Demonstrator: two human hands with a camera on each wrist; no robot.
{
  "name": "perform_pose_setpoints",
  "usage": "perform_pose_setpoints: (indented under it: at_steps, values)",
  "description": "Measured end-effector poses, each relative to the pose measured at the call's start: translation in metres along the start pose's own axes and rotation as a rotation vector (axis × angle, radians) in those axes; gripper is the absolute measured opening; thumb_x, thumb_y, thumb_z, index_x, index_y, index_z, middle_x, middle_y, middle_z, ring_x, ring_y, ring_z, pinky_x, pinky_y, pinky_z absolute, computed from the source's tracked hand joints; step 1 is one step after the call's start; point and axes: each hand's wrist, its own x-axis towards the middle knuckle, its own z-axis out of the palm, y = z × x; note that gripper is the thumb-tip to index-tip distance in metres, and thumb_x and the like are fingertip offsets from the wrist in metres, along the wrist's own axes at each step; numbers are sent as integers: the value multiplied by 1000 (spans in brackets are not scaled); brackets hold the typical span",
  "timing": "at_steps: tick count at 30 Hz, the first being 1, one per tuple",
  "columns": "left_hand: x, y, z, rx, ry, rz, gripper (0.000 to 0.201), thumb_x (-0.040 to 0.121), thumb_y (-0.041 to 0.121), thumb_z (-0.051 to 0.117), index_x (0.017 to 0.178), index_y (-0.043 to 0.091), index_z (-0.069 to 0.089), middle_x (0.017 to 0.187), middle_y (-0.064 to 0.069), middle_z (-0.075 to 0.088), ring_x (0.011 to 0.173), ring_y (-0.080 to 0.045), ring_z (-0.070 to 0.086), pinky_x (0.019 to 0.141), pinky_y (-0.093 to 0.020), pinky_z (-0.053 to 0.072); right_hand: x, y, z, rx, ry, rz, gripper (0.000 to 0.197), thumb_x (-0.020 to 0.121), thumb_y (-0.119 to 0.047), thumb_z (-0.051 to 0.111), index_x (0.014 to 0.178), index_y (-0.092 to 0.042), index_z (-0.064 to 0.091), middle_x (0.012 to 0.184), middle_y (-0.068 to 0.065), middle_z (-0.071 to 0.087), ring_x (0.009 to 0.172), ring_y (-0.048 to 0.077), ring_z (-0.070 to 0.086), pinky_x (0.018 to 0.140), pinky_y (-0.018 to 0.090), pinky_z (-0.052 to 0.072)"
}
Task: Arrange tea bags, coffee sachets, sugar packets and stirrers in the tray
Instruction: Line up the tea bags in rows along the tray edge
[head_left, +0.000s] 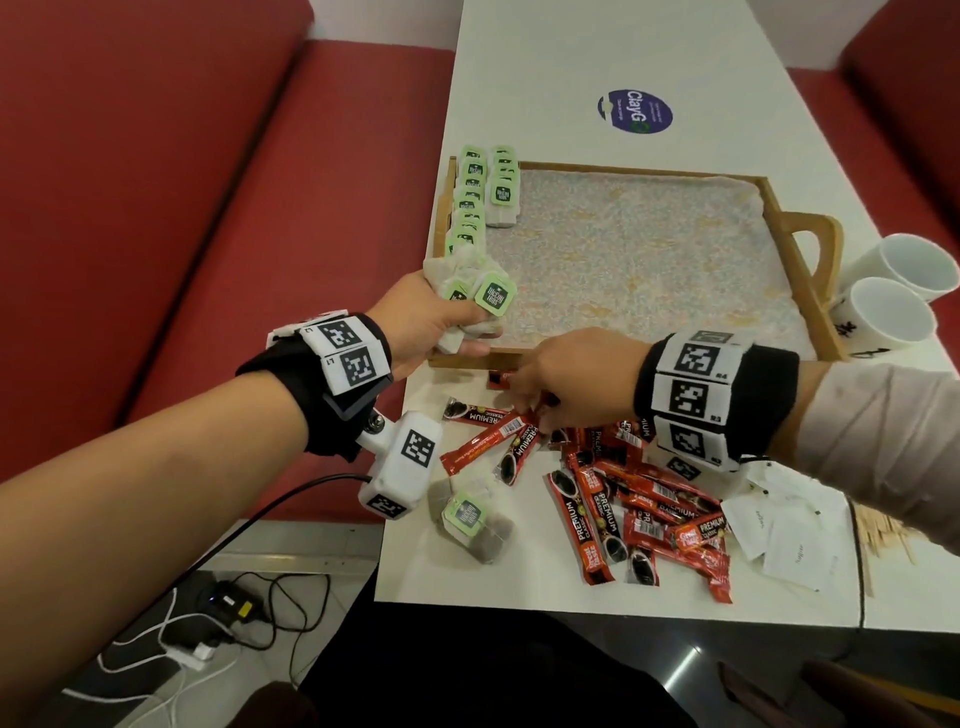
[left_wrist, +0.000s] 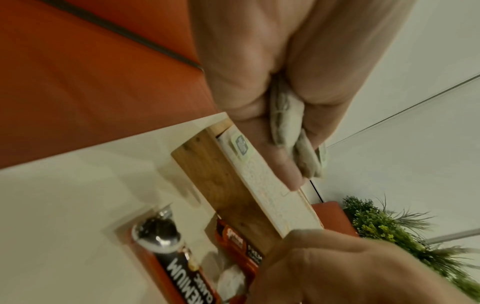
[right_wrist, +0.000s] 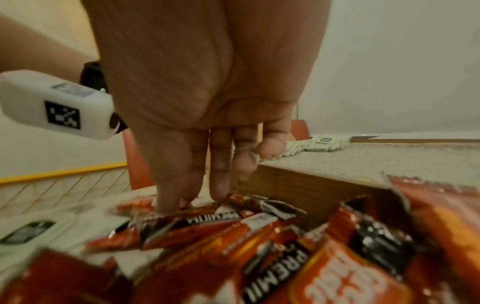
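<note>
My left hand (head_left: 457, 325) hovers over the near-left corner of the wooden tray (head_left: 623, 169) and grips a bunch of green-tagged tea bags (head_left: 480, 291); the same tea bags (left_wrist: 285, 127) show squeezed between its fingers in the left wrist view. Two rows of tea bags (head_left: 475, 192) lie along the tray's left side. My right hand (head_left: 524, 402) reaches down just in front of the tray. Its straight fingers (right_wrist: 168, 185) touch a red coffee sachet (right_wrist: 207, 218) at the edge of the sachet pile (head_left: 623, 499). White sugar packets (head_left: 789, 530) and wooden stirrers (head_left: 883, 530) lie at the right.
A few loose tea bags (head_left: 470, 519) lie near the table's front-left edge. Two white cups (head_left: 883, 312) stand right of the tray's handle. Red bench seats flank the white table, and cables lie on the floor at the left.
</note>
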Motion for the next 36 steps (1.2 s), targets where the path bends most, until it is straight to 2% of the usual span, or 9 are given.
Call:
perform_pose_setpoints:
  at_steps: [4,9,14,17,19,22,26,32,36]
  values:
    - [-1,-2,-1,-2,-5,5,35,86,-9,58,119,3,55,102,-12,67,74,-17,72,57,-25,59,0,4,1,-73,-73,34,31,80,-32,69,108,-26,56,96,-7,58,90,18,57,65,27,36]
    - [0,-3,-1,-15,-8,-10,38,85,-9,58,121,3,54,106,-14,67,78,-20,72,54,-25,57,2,6,-3,-71,-29,79,25,92,-19,50,115,-27,55,81,-3,56,75,21,56,65,31,45]
    - [2,-3,1,-15,-10,-24,34,86,-8,58,117,3,55,101,-12,68,77,-19,72,55,-26,58,9,-1,2,-186,4,38,26,93,-26,51,118,-33,54,70,-7,43,68,20,49,63,28,43]
    - [3,-3,2,-17,8,-49,30,85,-8,59,113,3,57,101,-14,68,81,-23,71,55,-27,58,12,-6,2,-215,-14,38,28,93,-20,50,119,-29,53,64,-6,34,68,22,45,62,29,37]
    - [4,-4,2,-8,9,-55,31,85,-7,60,113,3,57,101,-15,68,83,-24,70,56,-28,59,12,-8,-1,-234,-19,41,26,93,-16,49,117,-25,53,68,-4,41,68,22,44,62,30,36]
    - [4,-4,4,-3,9,-55,32,85,-8,59,114,4,56,100,-13,67,81,-24,70,56,-27,59,12,-10,-1,-254,-29,44,24,93,-13,48,115,-21,53,97,3,60,73,22,47,62,31,37]
    - [5,-5,5,-3,8,-58,34,85,-9,59,117,3,55,109,-17,65,90,-30,68,58,-30,58,15,-11,5,-250,12,3,22,95,-15,46,115,-17,54,121,3,55,89,25,59,61,31,36]
    - [6,-5,5,-2,-7,-53,36,85,-8,59,118,4,55,109,-16,66,91,-30,67,57,-28,59,15,-8,6,-247,28,-95,18,96,-15,45,112,-16,53,116,2,55,90,23,58,62,29,34]
    - [6,-6,5,0,-13,-50,33,86,-8,58,117,4,55,104,-14,66,89,-29,67,55,-28,59,18,-7,5,-215,10,-94,32,95,-14,44,127,-19,49,122,2,56,98,25,59,64,29,36]
